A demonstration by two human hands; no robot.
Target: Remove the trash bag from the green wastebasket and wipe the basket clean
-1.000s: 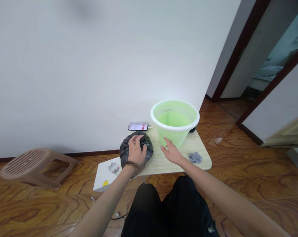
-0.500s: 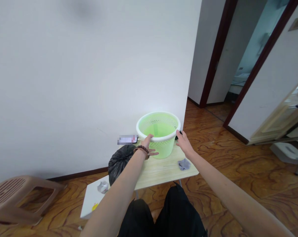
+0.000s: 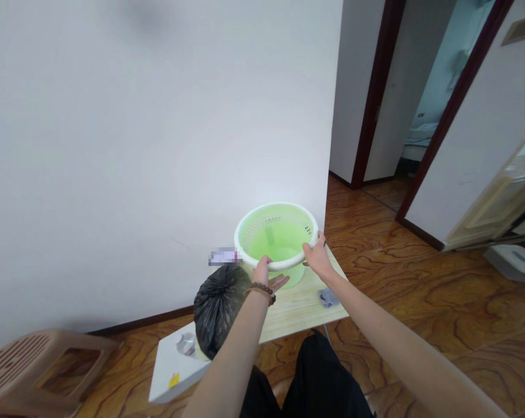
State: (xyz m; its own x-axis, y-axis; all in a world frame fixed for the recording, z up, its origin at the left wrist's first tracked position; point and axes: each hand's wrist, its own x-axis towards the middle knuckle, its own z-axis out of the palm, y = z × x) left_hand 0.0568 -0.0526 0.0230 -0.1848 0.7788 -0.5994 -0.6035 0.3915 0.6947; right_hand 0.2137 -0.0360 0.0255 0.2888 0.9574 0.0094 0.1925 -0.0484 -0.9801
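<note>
A light green plastic basket [image 3: 277, 235] with a white rim stands on a small pale wooden table [image 3: 304, 302] and is tilted toward me. My left hand [image 3: 268, 275] grips the near rim, thumb on top and fingers underneath. My right hand [image 3: 317, 256] holds the rim on the right side. A black rubbish bag [image 3: 219, 302], tied shut, sits at the table's left end, just below my left forearm.
A phone [image 3: 224, 256] lies behind the bag by the wall. A small grey cloth [image 3: 329, 297] rests on the table's right part. A white box [image 3: 175, 363] and a brown plastic stool [image 3: 36, 363] stand on the wooden floor to the left. Doorways open at the right.
My left hand left the black bag and went to the basket. Both hands closed on the basket's rim, and the basket has tipped toward me.
</note>
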